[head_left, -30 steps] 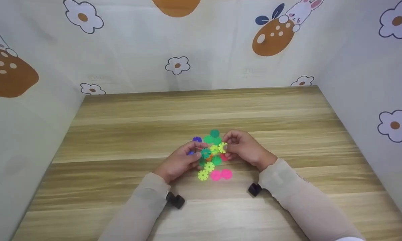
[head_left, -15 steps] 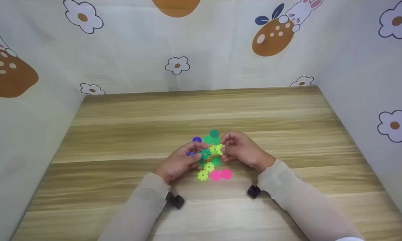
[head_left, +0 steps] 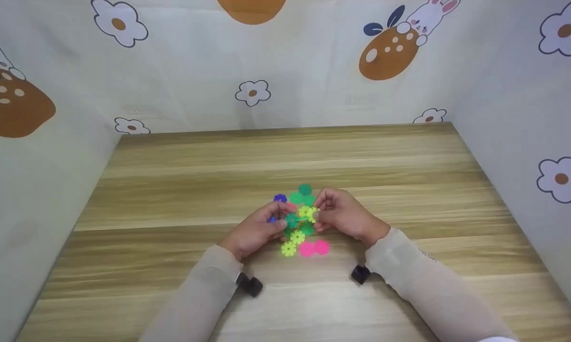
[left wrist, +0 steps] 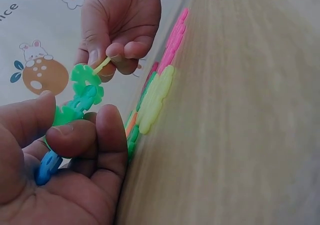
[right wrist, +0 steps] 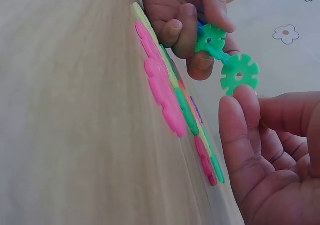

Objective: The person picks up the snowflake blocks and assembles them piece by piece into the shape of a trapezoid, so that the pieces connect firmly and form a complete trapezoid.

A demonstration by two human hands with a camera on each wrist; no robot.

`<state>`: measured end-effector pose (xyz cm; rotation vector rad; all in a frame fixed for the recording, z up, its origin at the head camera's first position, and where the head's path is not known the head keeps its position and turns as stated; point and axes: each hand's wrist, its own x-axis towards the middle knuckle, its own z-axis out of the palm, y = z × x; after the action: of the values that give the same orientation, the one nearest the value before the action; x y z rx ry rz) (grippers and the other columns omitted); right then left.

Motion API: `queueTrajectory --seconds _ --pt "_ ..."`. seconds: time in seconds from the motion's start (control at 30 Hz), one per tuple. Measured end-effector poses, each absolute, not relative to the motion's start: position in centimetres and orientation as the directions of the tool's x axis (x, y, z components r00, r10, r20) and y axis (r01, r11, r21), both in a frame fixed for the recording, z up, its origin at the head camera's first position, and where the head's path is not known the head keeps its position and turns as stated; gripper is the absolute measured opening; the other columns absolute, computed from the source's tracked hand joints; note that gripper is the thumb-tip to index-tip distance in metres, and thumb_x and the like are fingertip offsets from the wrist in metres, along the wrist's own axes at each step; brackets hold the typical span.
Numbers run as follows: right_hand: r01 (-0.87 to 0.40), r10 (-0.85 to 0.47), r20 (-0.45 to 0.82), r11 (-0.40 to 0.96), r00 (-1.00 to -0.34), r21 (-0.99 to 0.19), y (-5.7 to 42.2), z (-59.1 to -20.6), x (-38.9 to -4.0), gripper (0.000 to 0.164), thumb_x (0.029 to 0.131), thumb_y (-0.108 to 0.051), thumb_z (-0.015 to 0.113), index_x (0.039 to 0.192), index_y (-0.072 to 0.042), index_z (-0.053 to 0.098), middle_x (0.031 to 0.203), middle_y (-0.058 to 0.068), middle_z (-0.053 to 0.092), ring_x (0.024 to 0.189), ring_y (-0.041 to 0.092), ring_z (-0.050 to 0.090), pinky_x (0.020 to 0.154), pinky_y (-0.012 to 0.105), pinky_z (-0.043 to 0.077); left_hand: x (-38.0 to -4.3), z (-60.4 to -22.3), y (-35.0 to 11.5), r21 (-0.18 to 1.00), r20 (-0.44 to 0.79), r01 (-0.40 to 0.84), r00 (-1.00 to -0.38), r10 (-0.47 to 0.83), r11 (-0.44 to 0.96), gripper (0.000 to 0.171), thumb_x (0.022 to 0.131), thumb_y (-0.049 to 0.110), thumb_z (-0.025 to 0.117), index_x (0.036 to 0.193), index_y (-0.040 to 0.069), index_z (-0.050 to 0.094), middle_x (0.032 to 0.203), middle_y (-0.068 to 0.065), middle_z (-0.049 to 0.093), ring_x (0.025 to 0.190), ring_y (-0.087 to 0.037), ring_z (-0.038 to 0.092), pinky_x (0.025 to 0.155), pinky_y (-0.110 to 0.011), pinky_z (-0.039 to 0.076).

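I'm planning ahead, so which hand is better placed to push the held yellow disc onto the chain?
Likely the right hand: it pinches the yellow disc at one end of the chain, while the left hand holds the chain.

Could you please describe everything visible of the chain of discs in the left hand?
The chain looks plastic: flat, notched discs in green, teal and blue, slotted together at differing angles. Its green end disc has a central hole. The left hand grips it above the table; the right hand pinches a yellow disc at that end, whether attached is unclear.
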<state>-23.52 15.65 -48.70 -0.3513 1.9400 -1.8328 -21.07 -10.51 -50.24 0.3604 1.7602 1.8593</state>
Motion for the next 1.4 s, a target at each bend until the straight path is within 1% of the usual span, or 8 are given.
queueTrajectory --seconds 0.1,0.37,0.57,0.8,0.93,1.07,1.3,1.4 --pt "0.108 -0.47 -0.141 0.097 -0.871 -0.989 15.6 -48.7 -23.4 0.016 0.093 0.01 0.063 0.106 0.006 0.055 0.084 0.008 0.063 0.07 0.016 0.073 0.07 0.033 0.065 -21.1 -50.2 -10.5 0.978 -0.183 -0.207 -0.816 0.549 0.02 0.035 0.107 0.006 0.054 0.141 0.003 0.053 0.092 0.001 0.045 0.074 -0.011 0.045 0.085 -0.033 0.056" --pt "0.099 -0.448 -0.134 0.101 -0.884 -0.99 15.3 -48.5 -23.2 0.017 0.092 0.009 0.062 0.107 0.008 0.054 0.083 0.007 0.063 0.069 0.016 0.072 0.069 0.033 0.065 -20.9 -50.0 -10.4 0.977 -0.208 -0.196 -0.82 0.533 0.081 0.036 0.106 0.006 0.054 0.142 0.006 0.053 0.126 -0.007 0.048 0.088 -0.015 0.051 0.091 -0.035 0.057" --pt "0.102 -0.431 -0.123 0.072 -0.894 -0.992 15.3 -48.5 -23.2 0.021 0.093 0.008 0.061 0.114 0.009 0.058 0.094 0.01 0.06 0.074 0.017 0.073 0.072 0.033 0.065 -21.0 -50.1 -10.5 0.979 -0.193 -0.199 -0.819 0.541 0.049 0.038 0.105 0.003 0.055 0.143 0.005 0.052 0.12 -0.008 0.045 0.083 -0.016 0.05 0.092 -0.035 0.058" --pt "0.106 -0.427 -0.123 0.064 -0.896 -0.992 15.3 -48.6 -23.2 0.027 0.099 0.004 0.058 0.126 0.008 0.062 0.105 0.009 0.056 0.082 0.017 0.075 0.076 0.031 0.064 -21.0 -50.2 -10.4 0.979 -0.182 -0.204 -0.827 0.531 0.017 0.04 0.099 -0.002 0.06 0.138 0.002 0.052 0.118 -0.012 0.054 0.105 -0.022 0.06 0.091 -0.033 0.059" --pt "0.099 -0.431 -0.123 0.077 -0.894 -0.992 15.1 -48.5 -23.1 0.029 0.097 0.005 0.062 0.126 0.007 0.064 0.101 0.009 0.06 0.08 0.015 0.073 0.074 0.03 0.064 -21.0 -50.2 -10.4 0.982 -0.167 -0.187 -0.815 0.555 0.022 0.035 0.099 0.0 0.062 0.131 0.004 0.049 0.115 -0.013 0.059 0.093 -0.021 0.062 0.085 -0.032 0.056" --pt "0.086 -0.451 -0.117 0.09 -0.885 -0.992 14.7 -48.4 -22.9 0.03 0.094 0.006 0.064 0.124 0.005 0.066 0.094 0.008 0.065 0.078 0.014 0.072 0.074 0.031 0.064 -21.0 -50.1 -10.3 0.984 -0.171 -0.172 -0.802 0.572 0.054 0.034 0.1 0.004 0.064 0.129 0.009 0.047 0.125 -0.013 0.059 0.086 -0.019 0.061 0.081 -0.031 0.054" --pt "0.064 -0.463 -0.12 0.134 -0.878 -0.989 14.7 -48.3 -23.0 0.032 0.096 -0.001 0.068 0.126 0.007 0.065 0.098 0.009 0.068 0.08 0.016 0.073 0.076 0.034 0.065 -21.0 -49.9 -10.3 0.983 -0.183 -0.166 -0.801 0.571 0.083 0.051 0.105 0.006 0.059 0.151 0.023 0.046 0.128 -0.016 0.06 0.076 -0.016 0.055 0.071 -0.027 0.051" --pt "0.039 -0.433 -0.11 0.171 -0.895 -0.985 15.2 -48.2 -23.4 0.034 0.096 -0.003 0.068 0.128 0.008 0.064 0.102 0.011 0.066 0.081 0.017 0.071 0.073 0.032 0.064 -20.9 -49.9 -10.4 0.984 -0.172 -0.16 -0.803 0.571 0.072 0.054 0.107 0.007 0.057 0.156 0.024 0.045 0.134 -0.017 0.058 0.081 -0.014 0.057 0.071 -0.024 0.049"
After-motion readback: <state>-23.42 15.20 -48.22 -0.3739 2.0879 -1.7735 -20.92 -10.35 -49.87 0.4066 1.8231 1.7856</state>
